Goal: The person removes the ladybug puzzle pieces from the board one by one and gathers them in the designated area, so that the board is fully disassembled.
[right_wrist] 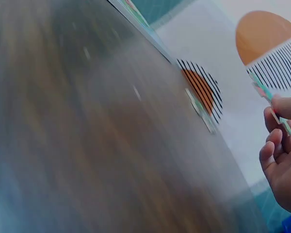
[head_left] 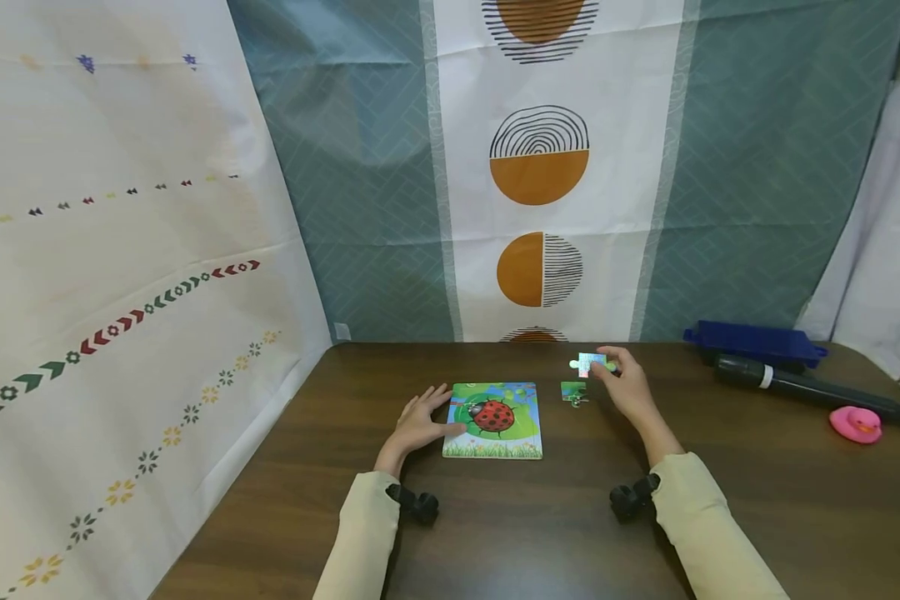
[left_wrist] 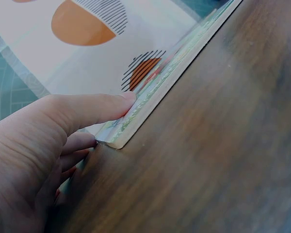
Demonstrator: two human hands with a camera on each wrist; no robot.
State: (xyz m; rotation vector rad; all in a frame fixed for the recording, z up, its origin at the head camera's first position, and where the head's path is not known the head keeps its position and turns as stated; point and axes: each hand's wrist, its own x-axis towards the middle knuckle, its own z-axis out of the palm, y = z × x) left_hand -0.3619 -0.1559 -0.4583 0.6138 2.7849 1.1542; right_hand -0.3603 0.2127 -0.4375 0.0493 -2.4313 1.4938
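Puzzle piece (head_left: 587,364) raised, far and right of ladybug puzzle (head_left: 495,419).
I've right hand (head_left: 627,385) pinching it; left hand (head_left: 418,422) fingers spread, thumb on puzzle. Slack pinch might drop it.

Just below mid-frame, head view: ladybug puzzle (head_left: 495,419), squarish, red spotted beetle on green, grass strip along bottom; lying flat, left hand (head_left: 417,423) with thumb resting on its left side. To its right, loose piece (head_left: 572,389), green, flat, apart from puzzle. Just above that, pale-blue piece (head_left: 584,365), green at one end, raised, pinched in right hand (head_left: 627,389).
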